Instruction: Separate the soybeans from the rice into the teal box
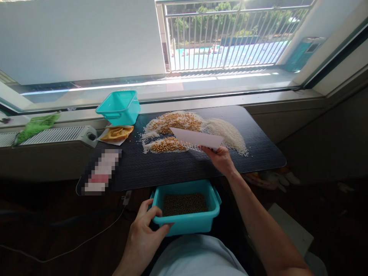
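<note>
My right hand (pixel 220 159) grips a pale spiral notebook (pixel 198 138) by its near right end, thumb and fingers closed on it. The notebook is tilted over the table, its toothed spiral edge low beside a small heap of yellow peas or beans (pixel 168 145). Behind it spreads a larger heap of yellow peas or beans mixed with white grains (pixel 172 120). A pile of white rice-like grains (pixel 225 132) lies to the right. My left hand (pixel 148 230) is closed round the near left corner of a turquoise tub (pixel 188 222), which holds small dark greenish grains (pixel 185 204).
On the dark table (pixel 161 170), a second turquoise tub (pixel 123 109) stands back left near a folded yellow cloth (pixel 116 133). A blurred-out flat item (pixel 102 170) lies in front. A radiator (pixel 57 136) with a green cloth (pixel 38 126) is at left, below the window.
</note>
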A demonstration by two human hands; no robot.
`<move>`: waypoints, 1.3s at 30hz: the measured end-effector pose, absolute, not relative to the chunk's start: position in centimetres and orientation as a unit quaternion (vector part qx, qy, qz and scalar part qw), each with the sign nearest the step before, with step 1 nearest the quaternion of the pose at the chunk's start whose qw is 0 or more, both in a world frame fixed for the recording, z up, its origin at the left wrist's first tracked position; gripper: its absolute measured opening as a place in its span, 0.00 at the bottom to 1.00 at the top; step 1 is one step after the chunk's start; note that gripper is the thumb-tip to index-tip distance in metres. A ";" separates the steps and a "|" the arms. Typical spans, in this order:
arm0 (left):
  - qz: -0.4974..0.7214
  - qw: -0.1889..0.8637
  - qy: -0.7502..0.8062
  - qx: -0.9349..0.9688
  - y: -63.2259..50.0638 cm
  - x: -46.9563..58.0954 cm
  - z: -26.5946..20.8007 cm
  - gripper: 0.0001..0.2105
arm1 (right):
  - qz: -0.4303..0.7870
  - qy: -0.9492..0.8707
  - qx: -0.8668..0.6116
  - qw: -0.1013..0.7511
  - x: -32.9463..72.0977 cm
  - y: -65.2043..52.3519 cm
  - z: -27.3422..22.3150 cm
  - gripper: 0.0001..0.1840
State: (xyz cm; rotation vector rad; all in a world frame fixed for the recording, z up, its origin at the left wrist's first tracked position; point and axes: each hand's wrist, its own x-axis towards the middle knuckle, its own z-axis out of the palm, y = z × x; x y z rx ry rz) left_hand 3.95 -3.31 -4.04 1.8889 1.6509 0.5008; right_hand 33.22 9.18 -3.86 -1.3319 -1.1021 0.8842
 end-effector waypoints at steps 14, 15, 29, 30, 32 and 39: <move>0.196 0.295 0.618 0.702 -3.4 4.5 -3.4 0.06 | 0.397 -0.454 -0.559 0.569 33.6 7.2 -2.2 0.18; 0.199 0.297 0.618 0.700 -3.5 4.6 -3.3 0.06 | 0.396 -0.458 -0.557 0.568 33.6 7.1 -2.1 0.18; 0.204 0.318 0.627 0.681 -3.4 4.8 -3.4 0.05 | 0.398 -0.473 -0.550 0.562 33.8 6.7 -2.5 0.15; 0.205 0.317 0.627 0.681 -3.4 4.8 -3.4 0.06 | 0.400 -0.475 -0.551 0.557 33.8 6.5 -2.4 0.15; 0.206 0.317 0.627 0.681 -3.4 4.8 -3.4 0.06 | 0.403 -0.476 -0.551 0.553 33.9 6.1 -2.2 0.15; 0.205 0.322 0.631 0.676 -3.6 5.0 -3.3 0.05 | 0.399 -0.467 -0.554 0.563 33.6 6.0 -2.3 0.15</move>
